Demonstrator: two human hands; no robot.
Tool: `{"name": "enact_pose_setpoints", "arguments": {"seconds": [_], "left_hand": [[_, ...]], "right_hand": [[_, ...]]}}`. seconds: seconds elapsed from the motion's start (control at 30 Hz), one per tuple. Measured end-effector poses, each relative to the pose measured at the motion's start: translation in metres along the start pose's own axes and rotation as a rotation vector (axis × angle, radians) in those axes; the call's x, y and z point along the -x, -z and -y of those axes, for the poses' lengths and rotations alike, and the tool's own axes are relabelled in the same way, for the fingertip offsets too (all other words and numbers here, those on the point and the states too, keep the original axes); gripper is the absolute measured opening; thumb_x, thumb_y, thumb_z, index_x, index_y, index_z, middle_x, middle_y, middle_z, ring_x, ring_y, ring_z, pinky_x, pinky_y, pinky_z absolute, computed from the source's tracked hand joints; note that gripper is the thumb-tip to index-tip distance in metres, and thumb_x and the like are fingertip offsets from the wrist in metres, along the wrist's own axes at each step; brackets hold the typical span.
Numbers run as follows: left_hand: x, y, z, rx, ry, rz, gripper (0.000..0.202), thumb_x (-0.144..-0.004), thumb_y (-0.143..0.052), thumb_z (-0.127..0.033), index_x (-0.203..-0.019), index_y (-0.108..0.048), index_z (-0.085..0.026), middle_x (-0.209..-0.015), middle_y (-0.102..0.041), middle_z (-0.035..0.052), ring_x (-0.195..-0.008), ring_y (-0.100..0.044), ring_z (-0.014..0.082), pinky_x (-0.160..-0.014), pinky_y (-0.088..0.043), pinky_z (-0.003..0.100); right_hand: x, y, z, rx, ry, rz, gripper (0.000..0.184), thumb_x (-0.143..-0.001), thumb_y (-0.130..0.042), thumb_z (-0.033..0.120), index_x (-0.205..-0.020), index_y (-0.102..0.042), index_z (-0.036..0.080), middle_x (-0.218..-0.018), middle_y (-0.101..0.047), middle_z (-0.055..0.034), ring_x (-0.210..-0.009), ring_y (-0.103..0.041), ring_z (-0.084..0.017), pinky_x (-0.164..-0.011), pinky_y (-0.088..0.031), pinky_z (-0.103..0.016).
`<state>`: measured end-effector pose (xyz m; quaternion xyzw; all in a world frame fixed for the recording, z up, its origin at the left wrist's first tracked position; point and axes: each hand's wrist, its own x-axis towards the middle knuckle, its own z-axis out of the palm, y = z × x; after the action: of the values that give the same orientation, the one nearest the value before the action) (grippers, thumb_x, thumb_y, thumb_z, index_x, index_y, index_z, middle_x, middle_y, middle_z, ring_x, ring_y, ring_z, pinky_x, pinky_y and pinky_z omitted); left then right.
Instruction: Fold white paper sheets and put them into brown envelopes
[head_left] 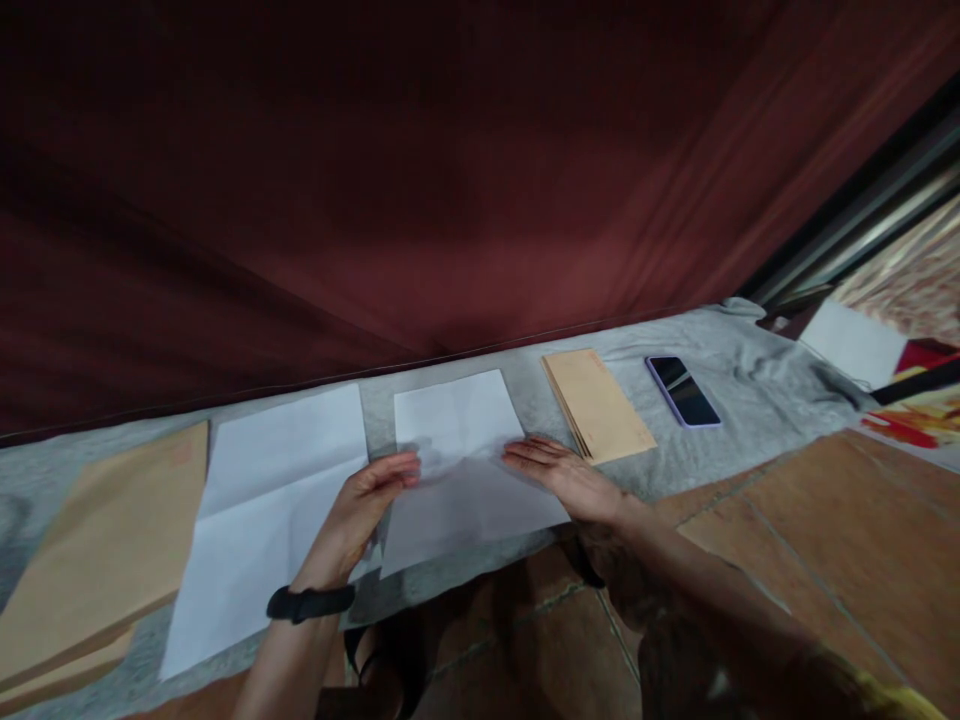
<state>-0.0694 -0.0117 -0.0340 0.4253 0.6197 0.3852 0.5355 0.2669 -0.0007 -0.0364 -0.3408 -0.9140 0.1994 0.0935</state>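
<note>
A white sheet of paper [457,440] with fold creases lies on a grey cloth [720,400] in front of me. My left hand [367,500], with a black band on the wrist, has its fingers curled at the sheet's left edge, fingertips on the paper. My right hand [566,475] lies flat with fingers stretched out on the sheet's right edge. Both hands sit along the middle crease.
A larger white sheet [270,500] lies to the left, with big brown envelopes [105,550] beyond it. A stack of small brown envelopes [596,405] and a phone [682,390] lie to the right. A dark red curtain hangs behind. Tiled floor is below.
</note>
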Motion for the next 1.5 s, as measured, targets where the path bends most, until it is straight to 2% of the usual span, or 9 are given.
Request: {"name": "enact_pose_setpoints", "arguments": {"seconds": [0.27, 0.53, 0.73, 0.87, 1.0, 1.1, 1.2, 1.3, 1.5], "left_hand": [[0.004, 0.005, -0.005, -0.036, -0.025, 0.076, 0.044, -0.065, -0.069, -0.033, -0.105, -0.073, -0.015, -0.099, -0.078, 0.0116, -0.095, -0.073, 0.0269, -0.097, -0.052, 0.044], [0.014, 0.016, -0.01, -0.019, -0.013, 0.235, 0.055, -0.064, -0.08, -0.044, -0.114, -0.074, -0.02, -0.124, -0.073, 0.0132, -0.119, -0.065, 0.0313, -0.108, -0.045, 0.045], [0.014, 0.011, -0.008, -0.059, -0.095, 0.173, 0.056, -0.057, -0.085, -0.054, -0.101, -0.079, -0.02, -0.125, -0.073, 0.0128, -0.119, -0.065, 0.0346, -0.105, -0.049, 0.046], [0.015, 0.014, -0.011, -0.2, -0.132, 0.141, 0.056, -0.059, -0.084, -0.056, -0.101, -0.079, -0.019, -0.115, -0.076, 0.0116, -0.11, -0.069, 0.0328, -0.103, -0.051, 0.045], [0.012, 0.012, -0.012, -0.321, -0.191, 0.186, 0.053, -0.071, -0.076, -0.055, -0.111, -0.077, -0.02, -0.118, -0.076, 0.0089, -0.113, -0.068, 0.0302, -0.101, -0.052, 0.041], [0.006, 0.011, -0.006, -0.401, -0.263, 0.224, 0.042, -0.078, -0.07, -0.052, -0.107, -0.079, -0.022, -0.114, -0.077, 0.0083, -0.107, -0.069, 0.0276, -0.101, -0.052, 0.04], [0.002, 0.012, 0.003, -0.454, -0.331, 0.248, 0.031, -0.08, -0.068, -0.043, -0.1, -0.08, -0.024, -0.111, -0.077, 0.0086, -0.105, -0.069, 0.0266, -0.101, -0.052, 0.041], [0.001, 0.01, 0.009, -0.508, -0.409, 0.268, 0.028, -0.078, -0.068, -0.029, -0.103, -0.08, -0.027, -0.114, -0.076, 0.0074, -0.109, -0.067, 0.0259, -0.104, -0.05, 0.043], [0.003, 0.01, 0.006, -0.518, -0.47, 0.284, 0.035, -0.078, -0.054, -0.019, -0.1, -0.08, -0.028, -0.116, -0.076, 0.0051, -0.111, -0.066, 0.0235, -0.105, -0.049, 0.041]], "right_hand": [[-0.01, 0.004, -0.007, -0.024, -0.028, -0.019, 0.055, -0.091, -0.059, 0.019, -0.145, -0.055, 0.022, -0.153, -0.051, -0.0101, -0.14, -0.047, -0.025, -0.123, -0.028, -0.046], [-0.008, 0.0, -0.014, -0.182, -0.07, -0.064, 0.046, -0.094, -0.057, 0.018, -0.139, -0.061, 0.023, -0.141, -0.063, -0.0052, -0.131, -0.057, -0.022, -0.115, -0.041, -0.038], [-0.012, 0.007, -0.004, -0.282, -0.119, -0.094, 0.04, -0.098, -0.051, 0.022, -0.134, -0.065, 0.027, -0.136, -0.066, -0.0025, -0.127, -0.059, -0.022, -0.112, -0.043, -0.038], [-0.011, 0.005, 0.002, -0.379, -0.281, -0.122, 0.039, -0.101, -0.049, 0.043, -0.104, -0.078, 0.018, -0.099, -0.078, -0.0052, -0.095, -0.07, -0.023, -0.085, -0.053, -0.03], [-0.01, -0.004, -0.004, -0.428, -0.417, -0.169, 0.056, -0.098, -0.049, 0.057, -0.069, -0.072, 0.014, -0.064, -0.065, -0.0014, -0.064, -0.062, -0.017, -0.06, -0.044, -0.025], [-0.01, -0.004, -0.006, -0.482, -0.383, -0.187, 0.05, -0.098, -0.049, 0.054, -0.079, -0.075, 0.015, -0.073, -0.07, -0.0018, -0.071, -0.065, -0.019, -0.065, -0.048, -0.027], [-0.009, 0.001, -0.005, -0.518, -0.219, -0.108, 0.032, -0.096, -0.058, 0.041, -0.11, -0.077, 0.019, -0.106, -0.077, -0.0061, -0.101, -0.069, -0.024, -0.087, -0.053, -0.032], [-0.007, 0.004, -0.003, -0.429, -0.062, -0.053, 0.036, -0.093, -0.06, 0.022, -0.127, -0.071, 0.023, -0.132, -0.068, -0.0088, -0.122, -0.063, -0.023, -0.106, -0.047, -0.036], [-0.006, 0.004, -0.004, -0.326, -0.056, -0.044, 0.039, -0.098, -0.052, 0.024, -0.135, -0.066, 0.025, -0.139, -0.064, -0.0069, -0.129, -0.059, -0.021, -0.112, -0.043, -0.036]]}}
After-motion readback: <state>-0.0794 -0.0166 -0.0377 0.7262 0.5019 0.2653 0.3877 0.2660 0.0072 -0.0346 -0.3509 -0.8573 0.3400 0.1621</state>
